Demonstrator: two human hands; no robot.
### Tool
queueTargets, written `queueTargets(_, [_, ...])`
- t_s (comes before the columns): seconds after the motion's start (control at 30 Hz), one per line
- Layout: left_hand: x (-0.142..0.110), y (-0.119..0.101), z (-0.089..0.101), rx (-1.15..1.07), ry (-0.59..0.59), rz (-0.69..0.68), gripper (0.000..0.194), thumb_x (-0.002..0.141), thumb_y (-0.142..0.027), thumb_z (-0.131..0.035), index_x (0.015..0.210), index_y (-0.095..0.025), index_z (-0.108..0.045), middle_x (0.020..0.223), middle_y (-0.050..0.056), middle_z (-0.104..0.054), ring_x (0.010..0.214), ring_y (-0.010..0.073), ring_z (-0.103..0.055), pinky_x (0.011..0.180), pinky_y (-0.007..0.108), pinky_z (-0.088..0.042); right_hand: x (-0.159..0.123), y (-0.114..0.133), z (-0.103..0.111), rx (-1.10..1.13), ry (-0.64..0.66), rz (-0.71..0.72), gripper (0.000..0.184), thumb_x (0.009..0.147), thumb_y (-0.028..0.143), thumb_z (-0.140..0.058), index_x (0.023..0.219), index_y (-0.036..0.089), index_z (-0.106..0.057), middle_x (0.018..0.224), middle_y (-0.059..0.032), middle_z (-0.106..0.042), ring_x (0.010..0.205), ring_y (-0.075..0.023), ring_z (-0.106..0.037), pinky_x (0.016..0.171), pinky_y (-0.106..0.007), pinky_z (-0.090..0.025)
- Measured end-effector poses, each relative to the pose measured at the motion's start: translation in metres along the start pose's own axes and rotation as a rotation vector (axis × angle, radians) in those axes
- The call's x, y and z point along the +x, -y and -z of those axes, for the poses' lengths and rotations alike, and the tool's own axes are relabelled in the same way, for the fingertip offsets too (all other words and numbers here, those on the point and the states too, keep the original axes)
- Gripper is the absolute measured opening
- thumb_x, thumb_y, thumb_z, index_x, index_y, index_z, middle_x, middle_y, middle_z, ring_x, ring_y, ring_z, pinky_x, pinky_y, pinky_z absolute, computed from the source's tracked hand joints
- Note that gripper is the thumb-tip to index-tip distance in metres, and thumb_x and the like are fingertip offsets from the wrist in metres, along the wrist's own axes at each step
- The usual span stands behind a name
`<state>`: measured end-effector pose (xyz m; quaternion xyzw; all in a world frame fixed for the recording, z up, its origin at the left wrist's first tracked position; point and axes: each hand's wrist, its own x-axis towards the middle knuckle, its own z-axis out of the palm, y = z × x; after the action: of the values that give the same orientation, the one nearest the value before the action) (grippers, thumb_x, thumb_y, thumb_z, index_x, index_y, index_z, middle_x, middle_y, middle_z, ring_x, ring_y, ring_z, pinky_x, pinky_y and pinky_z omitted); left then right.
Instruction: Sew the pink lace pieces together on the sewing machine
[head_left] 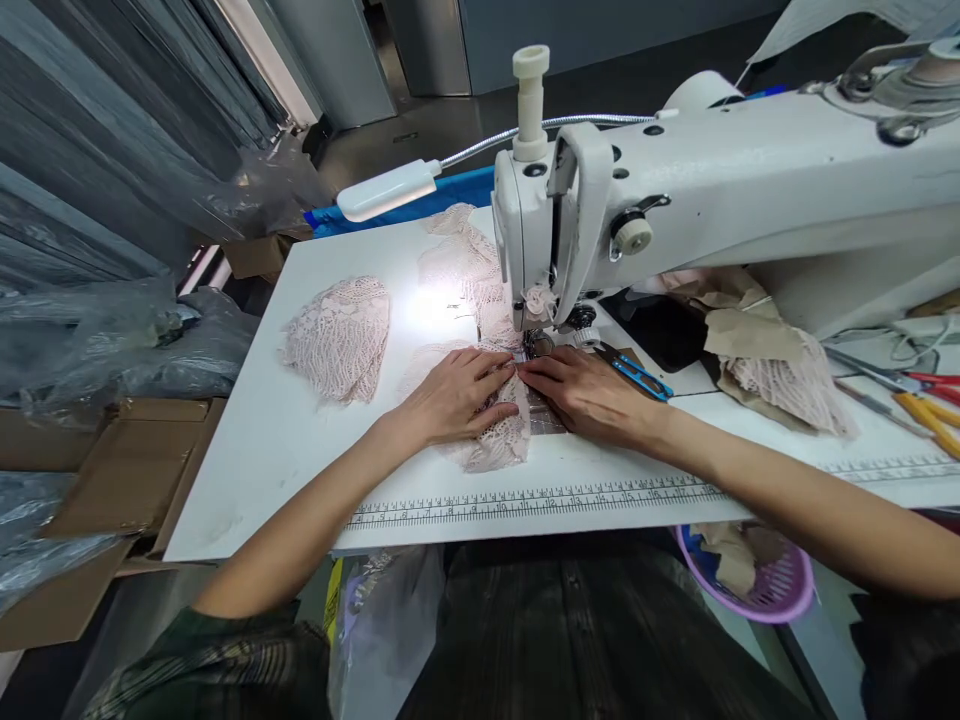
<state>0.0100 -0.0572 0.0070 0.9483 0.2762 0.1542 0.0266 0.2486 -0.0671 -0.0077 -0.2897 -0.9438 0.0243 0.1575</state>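
Pale pink lace fabric (496, 452) lies under the needle area of a white sewing machine (525, 240), its far part spreading behind the machine head. My left hand (466, 396) rests on the lace, fingers stretched and a little apart, pressing it to the table. On the other side of the presser foot, my right hand (589, 392) has its fingers together, with the tips at the lace edge; its thumb is hidden. Blue thread snips (636, 373) lie just beyond my right hand. A separate stack of pink lace pieces (341, 338) sits on the left of the table.
The white table (247, 480) has a printed ruler (525, 503) along its near edge. A lamp (390, 190) lights the work. At right lie a black phone-like slab (664, 330), brown paper with lace (780, 360) and yellow-handled scissors (926, 420). A purple basket (799, 590) stands below.
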Motion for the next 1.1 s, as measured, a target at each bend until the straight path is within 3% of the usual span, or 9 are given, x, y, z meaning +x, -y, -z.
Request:
queueTargets(0.07, [-0.002, 0.0, -0.003, -0.01, 0.034, 0.004, 0.043, 0.095, -0.044, -0.053, 0.125, -0.013, -0.057, 0.132, 0.017, -0.058, 0.115, 0.0289, -0.06, 0.095, 0.049, -0.05, -0.011, 0.003, 0.004, -0.031, -0.023, 0.028, 0.034, 0.09, 0.009, -0.044, 0.117, 0.007, -0.064, 0.117, -0.0185, -0.064, 0.103, -0.0316, -0.056, 0.085, -0.047, -0.047])
queueTargets(0.23, [-0.003, 0.011, -0.012, -0.079, -0.019, -0.014, 0.045, 0.096, -0.041, -0.054, 0.132, -0.013, -0.052, 0.136, 0.018, -0.056, 0.124, 0.0272, -0.055, 0.102, 0.05, -0.047, -0.053, 0.022, 0.017, 0.106, 0.0, 0.112, 0.023, 0.088, 0.015, -0.05, 0.103, 0.012, -0.067, 0.102, -0.0132, -0.069, 0.086, -0.0253, -0.057, 0.074, -0.041, -0.042])
queueTargets(0.37, [-0.004, 0.011, -0.01, -0.108, -0.081, -0.027, 0.043, 0.096, -0.036, -0.055, 0.134, -0.017, -0.05, 0.139, 0.016, -0.054, 0.128, 0.0248, -0.054, 0.101, 0.05, -0.049, -0.089, 0.049, 0.026, 0.335, 0.047, 0.126, 0.025, 0.085, 0.014, -0.051, 0.106, 0.014, -0.064, 0.102, -0.0113, -0.07, 0.094, -0.0245, -0.058, 0.081, -0.042, -0.041])
queueTargets(0.53, [-0.01, -0.007, 0.005, -0.19, -0.161, -0.103, 0.023, 0.091, -0.027, -0.061, 0.11, -0.016, -0.066, 0.107, 0.012, -0.071, 0.097, 0.0199, -0.068, 0.083, 0.04, -0.059, -0.109, 0.07, 0.048, 0.551, 0.159, 0.111, 0.013, 0.082, 0.012, -0.053, 0.084, 0.019, -0.062, 0.088, -0.0058, -0.07, 0.086, -0.021, -0.061, 0.081, -0.04, -0.042])
queueTargets(0.63, [-0.014, -0.02, 0.006, -0.34, -0.095, -0.176, 0.02, 0.089, -0.026, -0.064, 0.106, -0.018, -0.069, 0.1, 0.01, -0.073, 0.091, 0.0173, -0.069, 0.079, 0.035, -0.06, -0.098, 0.06, 0.054, 0.652, 0.143, 0.076, 0.013, 0.086, 0.014, -0.052, 0.079, 0.019, -0.062, 0.085, -0.0048, -0.069, 0.08, -0.0175, -0.061, 0.08, -0.037, -0.045])
queueTargets(0.73, [-0.015, -0.03, 0.001, -0.363, -0.071, -0.175, 0.019, 0.09, -0.024, -0.061, 0.105, -0.017, -0.07, 0.098, 0.011, -0.073, 0.089, 0.0177, -0.069, 0.076, 0.034, -0.06, -0.068, 0.037, 0.044, 0.578, -0.027, -0.004, 0.016, 0.089, 0.016, -0.05, 0.093, 0.018, -0.066, 0.093, -0.0078, -0.068, 0.087, -0.0189, -0.062, 0.082, -0.036, -0.049])
queueTargets(0.83, [-0.013, -0.039, -0.003, -0.316, -0.045, -0.163, 0.019, 0.09, -0.023, -0.059, 0.103, -0.016, -0.071, 0.098, 0.011, -0.072, 0.087, 0.018, -0.068, 0.075, 0.033, -0.059, -0.034, 0.012, 0.024, 0.437, -0.141, 0.013, 0.028, 0.086, 0.016, -0.05, 0.109, 0.015, -0.067, 0.105, -0.0121, -0.065, 0.098, -0.0224, -0.061, 0.087, -0.039, -0.05])
queueTargets(0.97, [-0.008, -0.043, -0.002, -0.324, -0.035, -0.119, 0.017, 0.092, -0.023, -0.056, 0.095, -0.017, -0.072, 0.091, 0.009, -0.072, 0.081, 0.0166, -0.069, 0.07, 0.029, -0.059, -0.005, -0.007, 0.001, 0.289, -0.092, -0.014, 0.039, 0.085, 0.017, -0.05, 0.12, 0.017, -0.067, 0.11, -0.0141, -0.06, 0.102, -0.0256, -0.057, 0.087, -0.044, -0.052])
queueTargets(1.1, [-0.005, -0.037, -0.004, -0.374, -0.114, -0.068, 0.019, 0.092, -0.022, -0.053, 0.091, -0.017, -0.07, 0.086, 0.007, -0.072, 0.077, 0.015, -0.069, 0.066, 0.028, -0.06, -0.004, -0.015, -0.008, 0.329, -0.114, -0.051, 0.038, 0.086, 0.019, -0.051, 0.119, 0.019, -0.069, 0.107, -0.013, -0.06, 0.1, -0.0245, -0.057, 0.089, -0.045, -0.052])
